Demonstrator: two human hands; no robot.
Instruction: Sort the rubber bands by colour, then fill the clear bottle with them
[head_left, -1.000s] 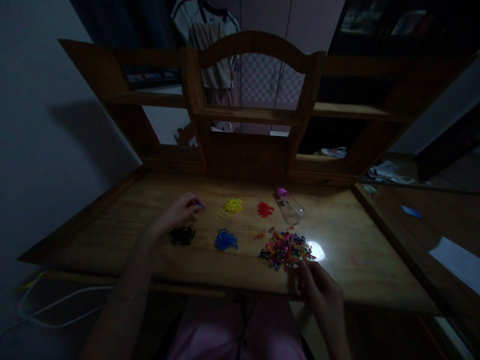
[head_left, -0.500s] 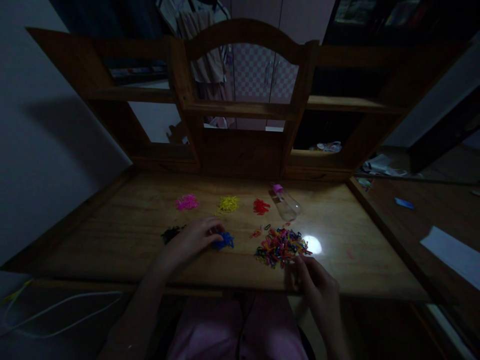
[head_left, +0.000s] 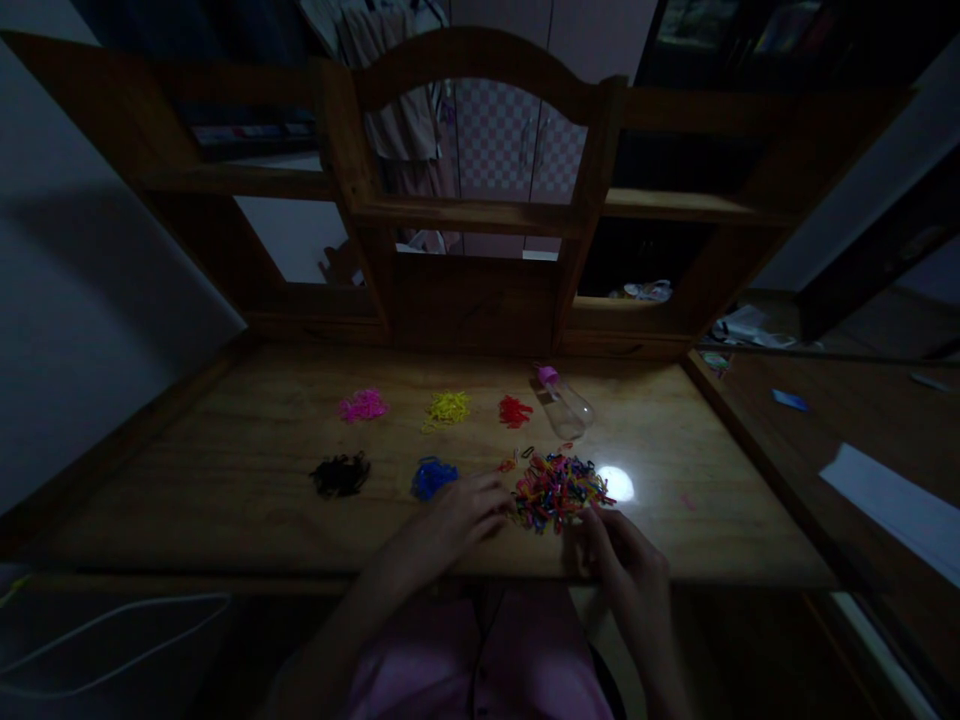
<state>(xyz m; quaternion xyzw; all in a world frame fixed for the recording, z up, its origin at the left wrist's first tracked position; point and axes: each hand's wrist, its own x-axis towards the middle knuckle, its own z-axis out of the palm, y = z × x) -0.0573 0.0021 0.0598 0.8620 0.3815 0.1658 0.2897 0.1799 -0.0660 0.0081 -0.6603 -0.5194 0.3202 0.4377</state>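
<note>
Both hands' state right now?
Left hand: by the mixed pile; open or holding cannot be told.
Right hand: at the pile's near edge; open or holding cannot be told.

The bench point(head_left: 712, 510) carries six piles: one pink pile point(head_left: 363, 405), one yellow pile point(head_left: 448, 410), one red pile point(head_left: 515, 411), one black pile point(head_left: 341, 475), one blue pile point(head_left: 433, 478) and one mixed pile point(head_left: 559, 490). There is one bottle point(head_left: 568, 411) toward the back edge, plus one left hand point(head_left: 474, 505) and one right hand point(head_left: 628, 552).

We are in what looks like a dim room of a home, judging by the hanging clothes point(head_left: 401, 115), the cupboard point(head_left: 499, 50) with checkered doors point(head_left: 487, 150), and the wooden desk point(head_left: 262, 430) with shelves point(head_left: 472, 213).
</note>
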